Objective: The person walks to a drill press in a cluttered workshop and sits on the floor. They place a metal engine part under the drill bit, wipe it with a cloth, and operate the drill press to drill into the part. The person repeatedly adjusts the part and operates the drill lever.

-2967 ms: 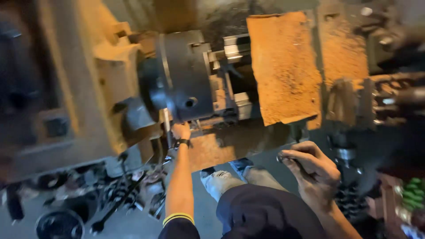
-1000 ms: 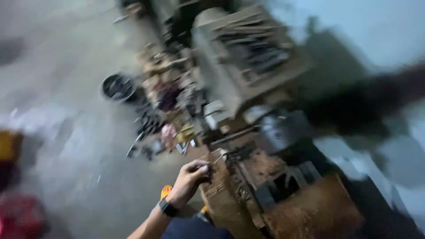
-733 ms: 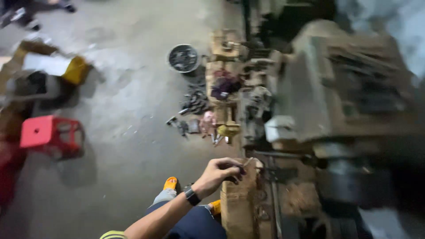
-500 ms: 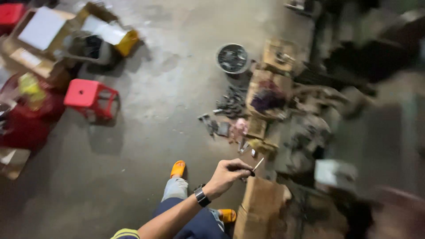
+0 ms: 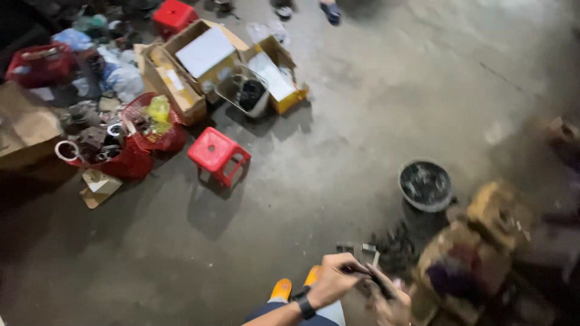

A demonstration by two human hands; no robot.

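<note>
Gripping a thin dark tool (image 5: pixel 362 273), the left hand (image 5: pixel 334 281) sits at the bottom edge of the view, fingers curled shut around the tool's near end, a dark watch (image 5: pixel 305 305) on the wrist. The right hand (image 5: pixel 391 302) lies just beside it, lower and to the right, touching the tool's far end; blur hides whether those fingers are closed on it or only resting there, so I cannot tell. The tool is held in the air between both hands, above the floor (image 5: pixel 338 151), not set on anything. What kind of tool it is cannot be read at this sharpness. Below the hands show orange shoes (image 5: pixel 281 288).

Just beyond the hands lies a dark heap of small metal parts (image 5: pixel 393 247), and beside it a blurred yellowish machine part (image 5: pixel 477 259). A round black bucket (image 5: pixel 425 186) stands behind these.

Judging from this, the work is at a handling stage: the tool is in hand, but it is applied to nothing, so whatever it serves remains to be done.

Farther off, a red stool (image 5: pixel 216 154) stands alone on the concrete. Past it sit red baskets (image 5: pixel 139 136) of scrap and open cardboard boxes (image 5: pixel 193 60), with a second red stool (image 5: pixel 174 13) at the far edge.
</note>
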